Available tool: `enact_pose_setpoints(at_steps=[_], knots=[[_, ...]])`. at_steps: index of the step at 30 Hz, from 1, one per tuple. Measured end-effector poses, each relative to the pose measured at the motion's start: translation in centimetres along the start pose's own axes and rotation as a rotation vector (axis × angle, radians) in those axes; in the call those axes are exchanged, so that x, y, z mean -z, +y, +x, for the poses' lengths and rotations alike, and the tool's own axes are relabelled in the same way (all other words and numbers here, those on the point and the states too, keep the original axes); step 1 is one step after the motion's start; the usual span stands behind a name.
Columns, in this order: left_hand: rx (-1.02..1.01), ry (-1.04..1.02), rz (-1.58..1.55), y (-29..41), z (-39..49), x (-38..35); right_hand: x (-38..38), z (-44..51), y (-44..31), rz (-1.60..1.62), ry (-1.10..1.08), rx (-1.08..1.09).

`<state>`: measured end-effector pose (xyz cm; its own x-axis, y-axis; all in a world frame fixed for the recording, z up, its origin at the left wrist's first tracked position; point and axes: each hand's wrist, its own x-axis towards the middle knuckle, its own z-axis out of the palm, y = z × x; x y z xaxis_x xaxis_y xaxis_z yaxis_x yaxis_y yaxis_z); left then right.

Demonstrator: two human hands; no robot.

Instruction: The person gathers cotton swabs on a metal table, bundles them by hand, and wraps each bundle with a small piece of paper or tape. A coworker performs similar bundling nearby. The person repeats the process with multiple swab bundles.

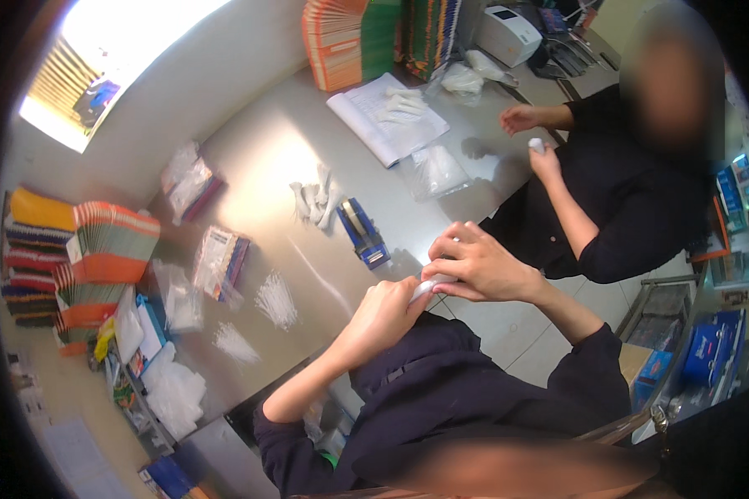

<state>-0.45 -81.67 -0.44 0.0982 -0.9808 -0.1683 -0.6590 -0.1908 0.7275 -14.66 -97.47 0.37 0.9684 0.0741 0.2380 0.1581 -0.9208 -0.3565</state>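
My left hand (pixel 384 312) grips one end of a small white wrapped bundle (pixel 423 289) in front of my body. My right hand (pixel 484 265) pinches the bundle's other end, its fingers curled and hiding much of it. Beyond my hands on the metal table (pixel 315 274) stands a blue tape dispenser (pixel 363 234). Several similar white bundles (pixel 314 196) lie beside it. Nearer the left are two loose piles of thin white sticks, one larger (pixel 276 300) and one smaller (pixel 236 343); they may be cotton swabs.
Across the table's right end, a co-worker's hand (pixel 544 161) holds another white bundle (pixel 536 145). An open notebook (pixel 365 121) carries more bundles, with a plastic bag (pixel 438 171) beside it. Plastic-wrapped packs (pixel 218 262), stacked envelopes (pixel 109 240) and a white label printer (pixel 509 34) line the edges.
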Motion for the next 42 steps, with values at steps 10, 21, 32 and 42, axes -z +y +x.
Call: enact_pose_setpoints(at_steps=[10, 21, 32, 42], knots=[[-0.651, 0.075, 0.631, -1.6, 1.6, -0.5, -4.6, -2.6, 1.9, 1.128, -0.525, -0.144], [-0.242, 0.233, 0.305, -4.2, 1.7, -1.4, -8.2, -1.8, -0.5, 2.538, -0.068, -0.514], [0.321, -0.418, -1.598, -6.1, -2.3, -0.2, -6.7, 1.1, -1.6, -0.01, 0.461, -0.148], [0.094, 0.001, -0.022, -5.5, -3.8, 0.3, -6.2, 3.5, -3.8, -0.007, -0.029, -0.249]])
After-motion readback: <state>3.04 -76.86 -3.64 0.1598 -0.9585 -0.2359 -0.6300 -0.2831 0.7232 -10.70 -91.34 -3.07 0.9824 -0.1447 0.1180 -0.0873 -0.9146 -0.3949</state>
